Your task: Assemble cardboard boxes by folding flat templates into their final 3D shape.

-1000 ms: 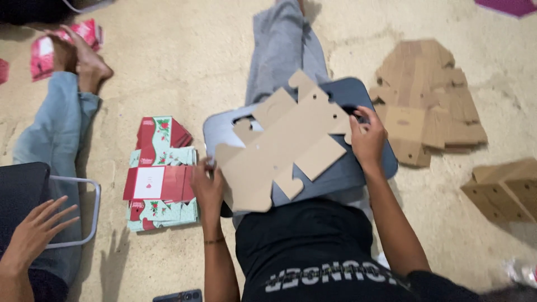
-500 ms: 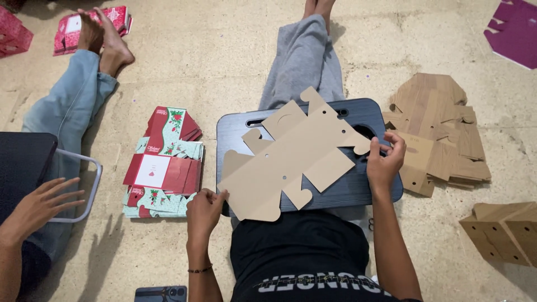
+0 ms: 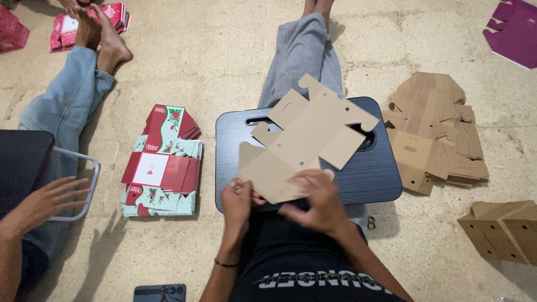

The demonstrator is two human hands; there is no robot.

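I sit on a sandy floor [image 3: 224,56] with a black lap tray [image 3: 369,173] across my legs. My left hand [image 3: 238,201] and right hand [image 3: 319,201] pinch the near edge of a flat cardboard cutout [image 3: 302,140] lying on the tray. Uneven grip could crease or tear a flap.

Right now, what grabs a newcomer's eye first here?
The flat brown cardboard cutout lies on a dark lap tray at centre, with the left hand and right hand both at its near edge. To the left on the floor is a stack of red-and-green printed box blanks; to the right, a pile of plain brown blanks.
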